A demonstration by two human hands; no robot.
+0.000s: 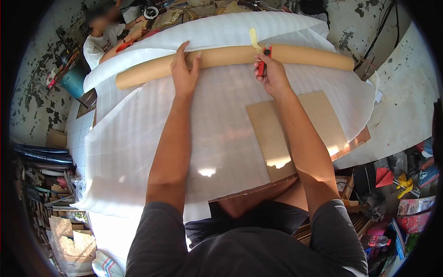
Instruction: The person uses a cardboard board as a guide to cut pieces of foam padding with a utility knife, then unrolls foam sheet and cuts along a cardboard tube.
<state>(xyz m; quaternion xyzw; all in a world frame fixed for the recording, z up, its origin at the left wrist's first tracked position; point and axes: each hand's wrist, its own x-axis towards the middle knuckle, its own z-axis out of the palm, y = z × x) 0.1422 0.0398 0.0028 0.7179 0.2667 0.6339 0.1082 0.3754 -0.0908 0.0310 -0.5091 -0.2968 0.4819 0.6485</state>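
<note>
Nearest, in the lower middle and right of the frame, a flat piece of cardboard (264,131) lies on the white foam sheet (217,115), apart from the roll and seemingly unused at this point. Farther up, the foam sheet is spread over most of the worktop (359,142), so the laying out looks done. The brown paper roll (221,57) lies across the upper middle, already wound into a long tube, with foam on its near and far sides; it is not wrapped. The left hand (184,75) has its fingers spread and rests against the roll, while the right hand (275,76) grips a red tool (262,68) at its near side. A yellow strip (253,37) reaches past the roll's far edge, its upper end over the foam; securing it appears unfinished. The right fingers partly cover the tool, so its exact kind and whether it is cutting cannot be told. The strip's lower end is hidden near that hand, and its hold is unclear. At upper left, another person (98,48) is partly cut off by the foam, and the items beyond are too small to name.
</note>
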